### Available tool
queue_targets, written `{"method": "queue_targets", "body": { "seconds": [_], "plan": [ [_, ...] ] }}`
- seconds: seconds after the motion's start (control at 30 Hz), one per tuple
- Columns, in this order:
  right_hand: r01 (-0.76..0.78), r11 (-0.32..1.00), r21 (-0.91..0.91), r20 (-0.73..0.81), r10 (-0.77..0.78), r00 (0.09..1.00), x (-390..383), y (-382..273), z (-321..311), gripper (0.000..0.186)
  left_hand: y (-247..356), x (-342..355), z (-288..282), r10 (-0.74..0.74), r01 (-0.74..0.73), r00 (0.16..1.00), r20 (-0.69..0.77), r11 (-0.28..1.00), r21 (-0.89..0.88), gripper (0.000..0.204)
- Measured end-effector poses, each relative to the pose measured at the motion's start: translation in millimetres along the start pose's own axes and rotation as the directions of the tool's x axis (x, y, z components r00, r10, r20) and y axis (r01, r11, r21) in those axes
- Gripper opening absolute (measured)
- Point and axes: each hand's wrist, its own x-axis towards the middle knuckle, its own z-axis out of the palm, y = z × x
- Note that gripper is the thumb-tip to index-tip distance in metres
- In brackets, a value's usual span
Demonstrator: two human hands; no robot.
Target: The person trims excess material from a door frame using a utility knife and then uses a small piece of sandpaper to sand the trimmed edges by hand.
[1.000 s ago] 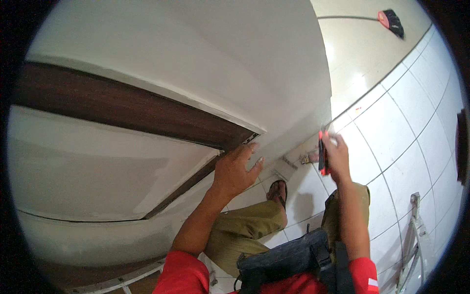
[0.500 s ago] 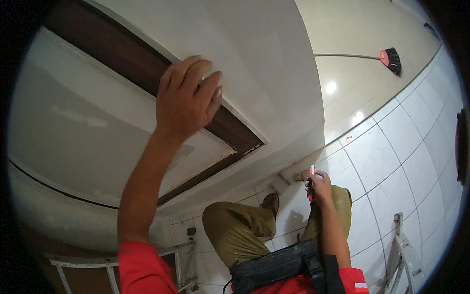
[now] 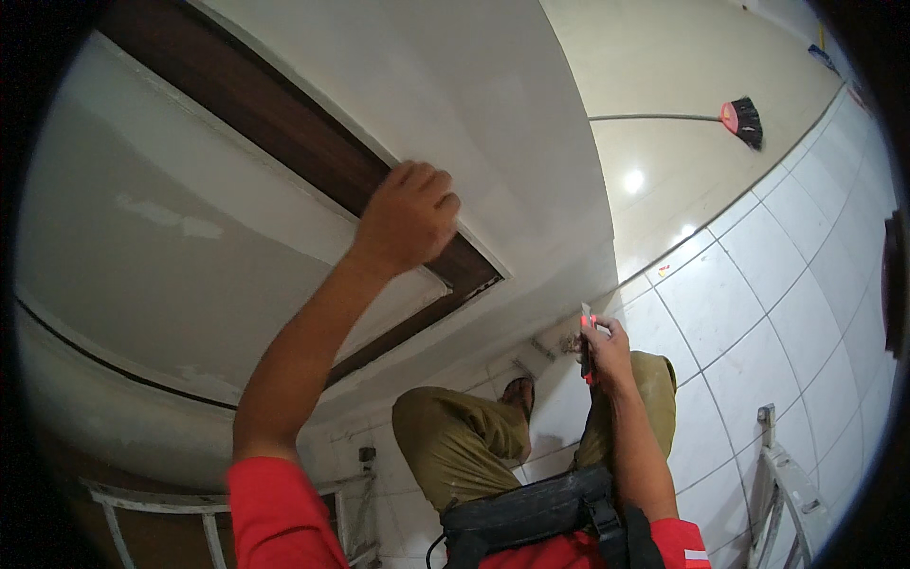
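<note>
My left hand (image 3: 408, 213) is raised at a dark brown recessed strip (image 3: 265, 114) with a pale edge, set in the plastered wall (image 3: 502, 142). Its fingers are curled at that edge, hiding whatever they may grip. Lower down, my right hand (image 3: 607, 351) holds a red and black utility knife (image 3: 588, 346), blade end upward, beside my bent right knee. The dark strip turns a corner just right of my left hand, where its narrower arm runs down to the lower left.
Metal ladders stand at lower left (image 3: 156, 498) and lower right (image 3: 787, 484). A broom (image 3: 742, 121) lies on the beige floor (image 3: 682, 66) beyond white tiles (image 3: 787, 313). Near my left foot are small metal pieces (image 3: 540, 351) at the wall's base.
My left hand went from the strip's corner up and left along it, then slightly back down-right, fingers curling more. My right hand with the knife dropped lower. The view shifted slightly.
</note>
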Motion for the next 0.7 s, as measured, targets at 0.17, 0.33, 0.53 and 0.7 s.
{"method": "queue_targets", "body": {
  "seconds": [0.17,0.33,0.53,0.7],
  "plan": [
    [0.036,0.999,-0.034,-0.017,-0.037,0.999,2.6,-3.5,-10.8,0.043,33.9,-13.2,37.6,0.0,0.006,0.996,0.084,0.998,-0.059,0.014],
    [0.076,0.996,-0.04,-0.061,-0.078,0.995,2.4,-13.2,-17.6,0.046,47.8,-15.9,52.8,0.03,-0.019,0.986,0.163,0.997,-0.07,0.014],
    [0.076,0.997,0.031,-0.067,-0.074,0.995,-0.1,-18.3,-11.9,0.039,6.2,-4.9,22.5,0.066,-0.065,0.997,0.049,0.998,-0.005,0.013],
    [0.077,0.997,0.018,-0.057,-0.076,0.995,-1.1,-16.6,-7.5,0.039,-21.6,8.1,-8.8,0.085,-0.086,0.996,0.025,0.995,0.052,0.015]
  ]
}}
